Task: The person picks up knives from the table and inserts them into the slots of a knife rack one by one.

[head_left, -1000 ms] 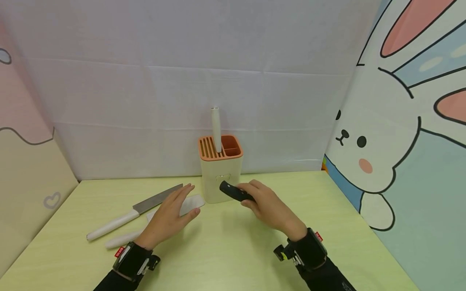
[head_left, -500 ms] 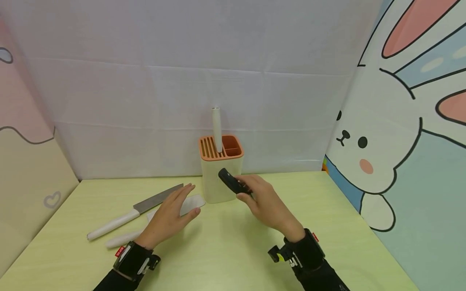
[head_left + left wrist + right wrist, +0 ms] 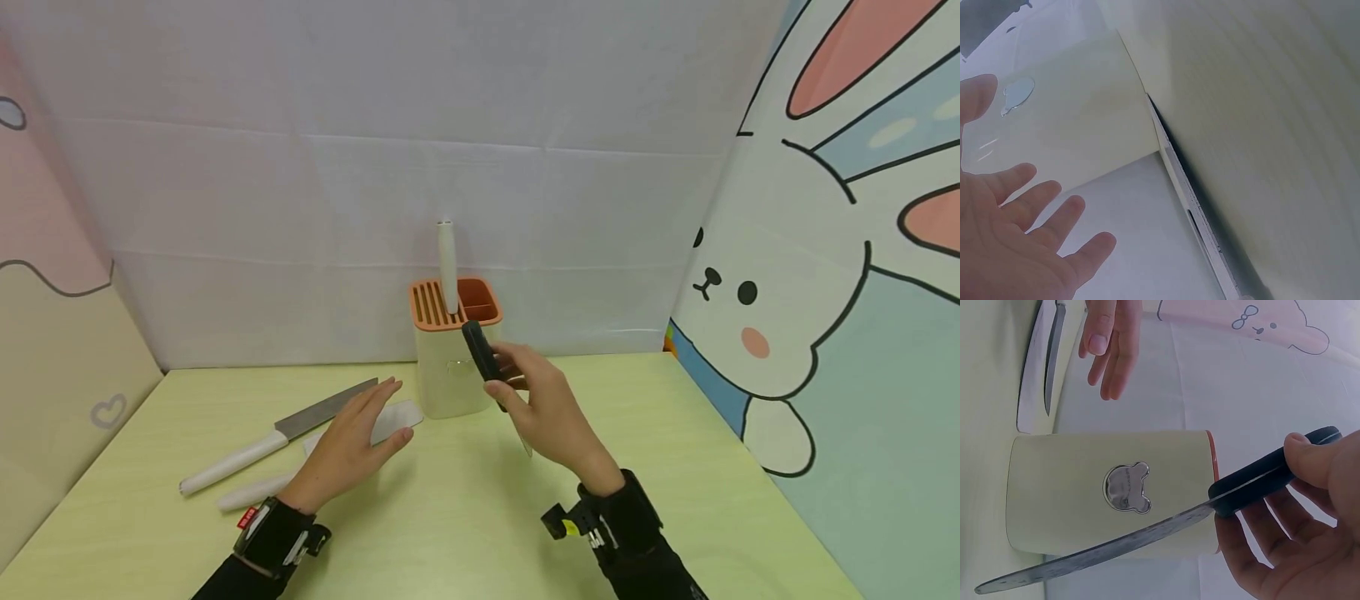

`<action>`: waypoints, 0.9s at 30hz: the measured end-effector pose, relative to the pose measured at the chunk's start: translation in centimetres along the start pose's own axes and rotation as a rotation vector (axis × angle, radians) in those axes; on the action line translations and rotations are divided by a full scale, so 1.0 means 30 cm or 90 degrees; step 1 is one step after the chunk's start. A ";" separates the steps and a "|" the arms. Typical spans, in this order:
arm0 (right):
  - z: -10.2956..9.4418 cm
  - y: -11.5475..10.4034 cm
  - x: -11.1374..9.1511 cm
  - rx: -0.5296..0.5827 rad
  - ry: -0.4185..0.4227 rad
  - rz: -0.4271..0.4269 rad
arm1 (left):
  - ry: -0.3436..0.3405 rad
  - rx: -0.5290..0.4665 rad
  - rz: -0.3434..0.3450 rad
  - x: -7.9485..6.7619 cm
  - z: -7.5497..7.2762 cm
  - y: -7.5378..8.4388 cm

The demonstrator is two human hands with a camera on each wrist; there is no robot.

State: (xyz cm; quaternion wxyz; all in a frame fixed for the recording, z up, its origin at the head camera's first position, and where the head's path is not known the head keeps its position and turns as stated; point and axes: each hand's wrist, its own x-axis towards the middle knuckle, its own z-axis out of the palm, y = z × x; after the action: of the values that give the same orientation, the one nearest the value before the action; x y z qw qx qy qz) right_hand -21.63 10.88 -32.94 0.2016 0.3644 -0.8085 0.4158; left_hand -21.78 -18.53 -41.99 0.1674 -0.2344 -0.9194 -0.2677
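My right hand holds a knife by its black handle, in front of the holder. In the right wrist view the knife's long blade slants down toward the table, with thumb and fingers around the handle. The cream knife holder has an orange slotted top, and a white-handled knife stands upright in one slot. My left hand has its fingers extended and holds nothing. Beneath and beside it lie a grey-bladed knife and a pale-bladed one, both white-handled; the hand partly covers the pale one.
The light yellow-green table runs back to a white cloth backdrop. A cartoon rabbit panel stands on the right and a pink and cream panel on the left. Two larger compartments open at the right of the holder's top.
My right hand has risen a little and turned, bringing the black handle from nearly level to steeply upright, nearer the holder's top. The left hand and the knives lying on the table stay put.
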 end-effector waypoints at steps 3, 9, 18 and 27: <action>0.002 -0.007 0.002 0.022 0.014 0.018 | -0.001 -0.001 -0.001 -0.001 0.000 0.000; 0.004 -0.043 0.007 0.059 0.049 0.044 | 0.000 -0.001 -0.001 -0.001 0.000 0.000; -0.016 -0.156 0.013 0.137 0.062 0.096 | 0.002 0.004 0.003 0.001 0.005 -0.003; -0.007 -0.154 0.002 0.225 0.074 0.114 | -0.003 0.000 0.002 0.000 0.005 -0.004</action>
State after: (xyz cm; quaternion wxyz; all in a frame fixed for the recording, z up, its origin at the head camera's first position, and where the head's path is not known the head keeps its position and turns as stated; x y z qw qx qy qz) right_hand -18.17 9.22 -30.35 0.1432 0.2958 -0.7394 0.5877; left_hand -21.87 -18.52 -42.17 0.1657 -0.2365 -0.9195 -0.2666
